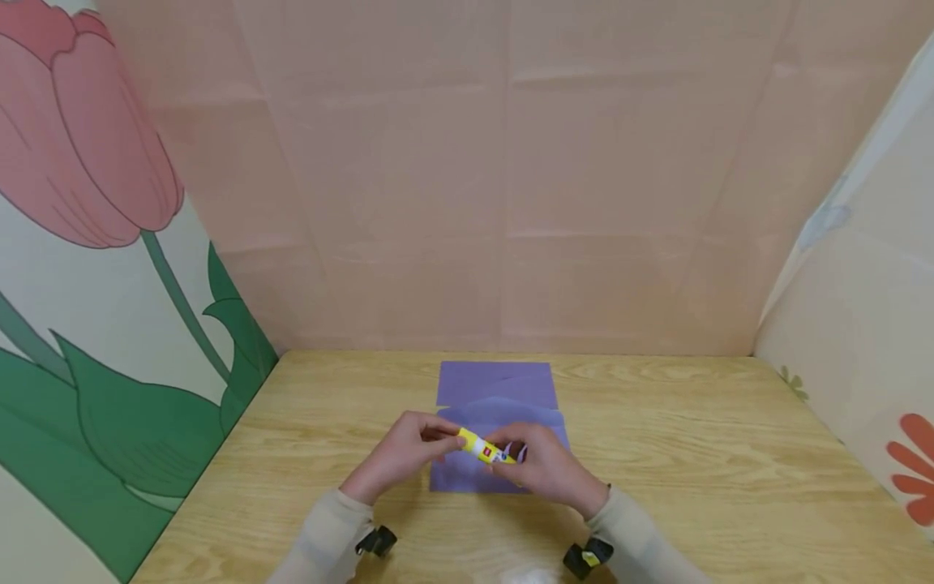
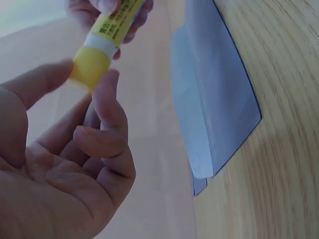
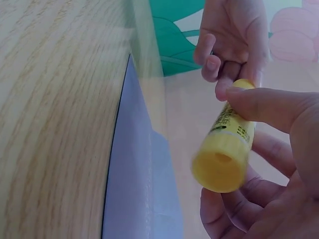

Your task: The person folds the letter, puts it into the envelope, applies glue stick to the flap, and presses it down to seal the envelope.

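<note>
Between both hands a yellow glue stick [image 1: 487,450] is held above the table, tilted in the head view. My left hand [image 1: 410,456] pinches its yellow cap [image 2: 89,67] between thumb and fingertips. Around the printed barrel curl the thumb and fingers of my right hand [image 1: 543,466]. A white band [image 2: 101,45] shows between cap and barrel, and the round base [image 3: 219,169] faces the right wrist camera. Below the hands lies a purple envelope-like paper [image 1: 467,478] with a paler, translucent-looking flap [image 1: 503,410] raised along its far side.
A flat purple sheet [image 1: 496,381] lies just beyond the envelope, partly covered by its flap. The wooden table [image 1: 671,438] ends at a pinkish hanging cloth [image 1: 503,203]. Printed flower panels stand at left, with a tulip [image 1: 95,138], and at right, with a red flower [image 1: 915,466].
</note>
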The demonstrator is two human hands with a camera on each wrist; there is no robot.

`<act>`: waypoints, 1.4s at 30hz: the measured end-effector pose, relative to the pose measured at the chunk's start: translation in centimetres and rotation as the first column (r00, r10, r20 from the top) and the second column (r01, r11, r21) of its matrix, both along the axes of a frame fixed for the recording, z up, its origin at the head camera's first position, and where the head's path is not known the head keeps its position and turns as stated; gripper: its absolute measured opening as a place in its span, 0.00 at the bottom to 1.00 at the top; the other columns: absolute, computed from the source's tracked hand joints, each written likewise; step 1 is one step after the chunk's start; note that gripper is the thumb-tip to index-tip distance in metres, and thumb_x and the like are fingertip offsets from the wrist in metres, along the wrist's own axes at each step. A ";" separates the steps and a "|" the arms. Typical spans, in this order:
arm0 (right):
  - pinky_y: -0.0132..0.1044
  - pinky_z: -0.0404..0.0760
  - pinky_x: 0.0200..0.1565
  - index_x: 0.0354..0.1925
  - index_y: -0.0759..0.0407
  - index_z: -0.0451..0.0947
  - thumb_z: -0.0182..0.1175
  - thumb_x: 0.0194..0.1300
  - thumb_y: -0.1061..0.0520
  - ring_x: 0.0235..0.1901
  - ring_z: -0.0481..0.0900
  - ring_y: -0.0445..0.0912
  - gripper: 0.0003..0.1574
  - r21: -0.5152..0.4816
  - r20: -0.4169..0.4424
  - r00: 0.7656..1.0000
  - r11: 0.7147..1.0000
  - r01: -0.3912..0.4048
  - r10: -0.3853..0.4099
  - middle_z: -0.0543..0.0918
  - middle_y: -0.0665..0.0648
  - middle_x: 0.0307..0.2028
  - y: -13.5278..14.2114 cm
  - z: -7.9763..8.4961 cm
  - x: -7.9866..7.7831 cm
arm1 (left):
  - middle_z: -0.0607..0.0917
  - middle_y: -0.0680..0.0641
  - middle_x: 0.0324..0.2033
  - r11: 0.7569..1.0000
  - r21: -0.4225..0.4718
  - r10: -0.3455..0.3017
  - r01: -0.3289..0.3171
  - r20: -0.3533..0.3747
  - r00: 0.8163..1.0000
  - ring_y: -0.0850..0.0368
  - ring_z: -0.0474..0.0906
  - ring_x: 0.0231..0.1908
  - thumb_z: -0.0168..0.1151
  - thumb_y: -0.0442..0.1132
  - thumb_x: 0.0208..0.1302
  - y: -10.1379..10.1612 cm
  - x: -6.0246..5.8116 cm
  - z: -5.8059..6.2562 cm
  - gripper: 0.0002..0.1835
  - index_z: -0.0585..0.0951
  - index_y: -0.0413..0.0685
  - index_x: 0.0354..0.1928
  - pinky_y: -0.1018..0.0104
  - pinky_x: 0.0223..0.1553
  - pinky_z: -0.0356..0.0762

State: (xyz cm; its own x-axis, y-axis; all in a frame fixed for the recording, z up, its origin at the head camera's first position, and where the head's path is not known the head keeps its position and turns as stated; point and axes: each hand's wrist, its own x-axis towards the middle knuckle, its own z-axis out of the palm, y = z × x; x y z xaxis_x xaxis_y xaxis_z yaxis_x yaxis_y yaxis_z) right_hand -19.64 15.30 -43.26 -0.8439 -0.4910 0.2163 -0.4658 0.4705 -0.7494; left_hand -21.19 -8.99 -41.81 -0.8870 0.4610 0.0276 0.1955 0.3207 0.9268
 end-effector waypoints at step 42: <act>0.36 0.77 0.31 0.47 0.63 0.77 0.73 0.56 0.58 0.34 0.79 0.47 0.23 0.062 -0.059 0.859 0.856 0.512 -0.509 0.85 0.58 0.39 6.2 -0.4 -2.4 | 0.71 0.38 0.65 0.741 -0.640 -0.014 -0.200 -0.313 0.950 0.42 0.66 0.57 0.84 0.52 0.41 1.3 -2.3 -2.6 0.54 0.68 0.38 0.69 0.48 0.56 0.74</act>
State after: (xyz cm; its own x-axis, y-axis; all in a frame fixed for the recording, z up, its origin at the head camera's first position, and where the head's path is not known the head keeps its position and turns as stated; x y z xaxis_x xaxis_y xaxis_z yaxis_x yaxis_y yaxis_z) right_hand -22.01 21.53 -43.62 -0.9721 -0.0087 0.2346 -0.1728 0.7029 -0.6900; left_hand -23.48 -7.72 -44.42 -0.9280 0.3725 0.0015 0.3445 0.8569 0.3835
